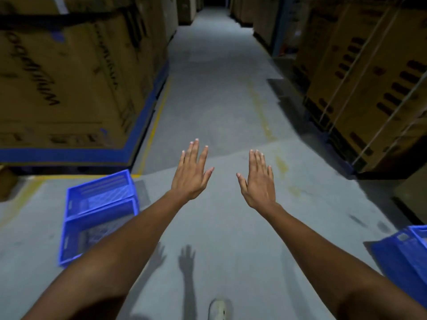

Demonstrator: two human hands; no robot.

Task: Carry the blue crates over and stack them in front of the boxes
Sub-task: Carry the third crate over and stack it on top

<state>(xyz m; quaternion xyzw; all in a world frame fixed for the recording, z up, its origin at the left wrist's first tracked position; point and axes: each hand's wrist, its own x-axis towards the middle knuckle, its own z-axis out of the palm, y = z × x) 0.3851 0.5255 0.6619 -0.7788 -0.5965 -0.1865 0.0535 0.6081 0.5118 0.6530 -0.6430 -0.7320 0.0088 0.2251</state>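
We are holding both arms out ahead of us over the floor [219, 100], and both hands are released: our left hand [193, 174] is spreading its fingers straight with the back facing up, and our right hand [257, 181] is lying flat the same way, fingers close together, thumb pointing inward. Neither is touching anything, and the two are hanging apart with bare concrete between them. Their shadows [187, 257] are falling on the floor below our forearms, near the toe of a pale shoe [218, 308] at the bottom edge. To our left, two blue crates [99, 213] are sitting on the floor, one apparently on top of the other and slightly offset, though blur is softening their edges. Another blue crate [402, 252] is showing at the right edge, partly cut off. Beyond the left pair, a yellow line [153, 128] is running along the aisle beside tall cardboard boxes [69, 84]. More boxes on the right [369, 77] are lining the opposite side, and the aisle is fading into darkness.
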